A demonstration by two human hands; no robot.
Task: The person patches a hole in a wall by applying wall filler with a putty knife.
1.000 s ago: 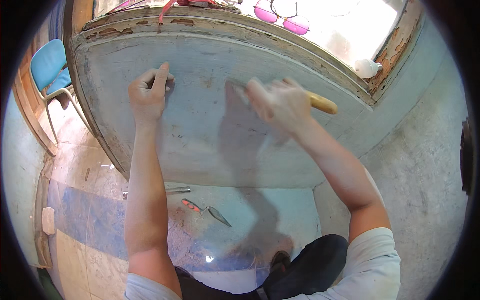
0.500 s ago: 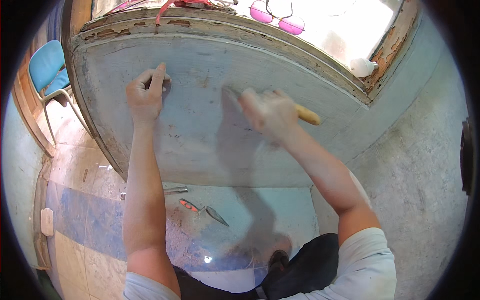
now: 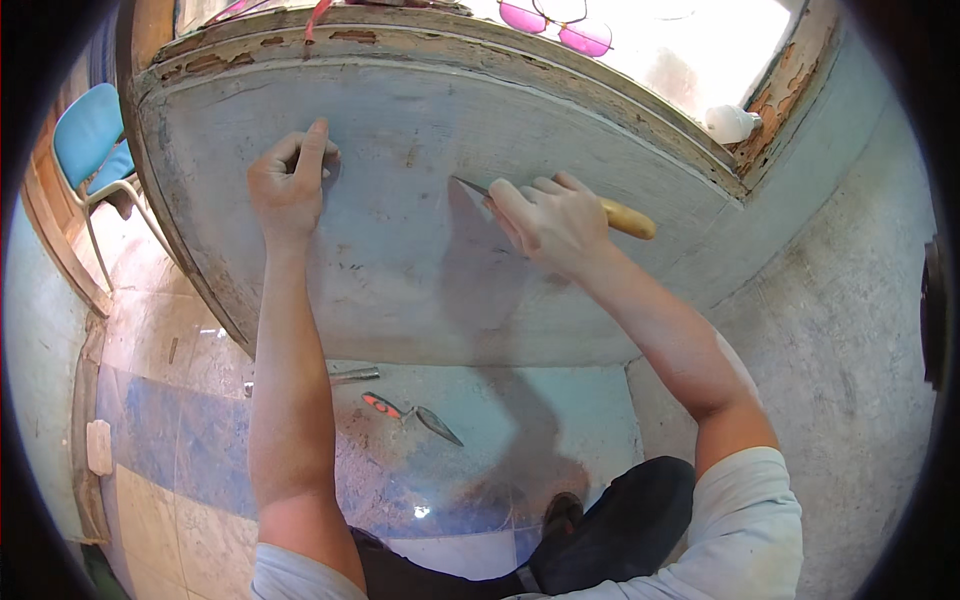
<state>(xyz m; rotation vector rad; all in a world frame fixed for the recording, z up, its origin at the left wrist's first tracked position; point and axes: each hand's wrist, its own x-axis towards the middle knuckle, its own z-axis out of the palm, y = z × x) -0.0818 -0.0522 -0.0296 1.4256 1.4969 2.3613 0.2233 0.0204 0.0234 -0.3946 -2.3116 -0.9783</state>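
Observation:
My right hand (image 3: 562,222) grips a scraper (image 3: 630,219) with a yellow wooden handle, which sticks out behind the hand to the right. Its pointed-looking metal blade reaches left, the tip at the grey-blue wall panel (image 3: 390,240) below the window. Left of it, my left hand (image 3: 287,182) is held in a loose fist against the same panel, thumb up. Nothing shows in its curled fingers. Brown and dark marks spot the panel between and below the hands.
A trowel (image 3: 437,426) with an orange-and-black handle lies on the dusty floor beside a metal tube (image 3: 354,376). Pink-lensed glasses (image 3: 585,38) and a white bulb (image 3: 729,124) rest on the peeling wooden sill (image 3: 560,90). A blue chair (image 3: 90,135) stands at far left.
My right hand, blurred by motion before, now appears sharp and slightly further right with the scraper. The left hand stays at nearly the same spot. The whole view has shifted slightly.

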